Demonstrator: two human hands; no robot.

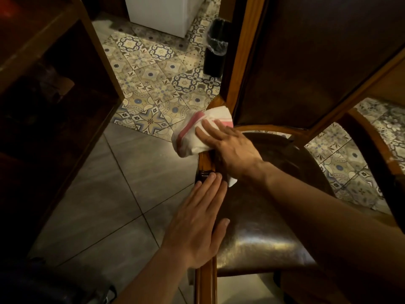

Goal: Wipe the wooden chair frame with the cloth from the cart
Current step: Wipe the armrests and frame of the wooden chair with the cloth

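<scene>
The wooden chair frame (237, 62) surrounds a dark leather seat and backrest. A white cloth with pink stripes (192, 132) lies bunched on the left seat rail near the back post. My right hand (228, 148) presses flat on the cloth, fingers spread over it, with a corner of cloth showing under the wrist. My left hand (197, 222) rests flat on the same rail nearer to me, fingers together, thumb on the seat edge, holding nothing.
A dark wooden cabinet (43, 84) stands at the left. A black lined bin (215, 47) sits behind the chair on the patterned tiles. A white unit (164, 12) is at the back. Another chair's wooden arm (372, 139) curves at the right.
</scene>
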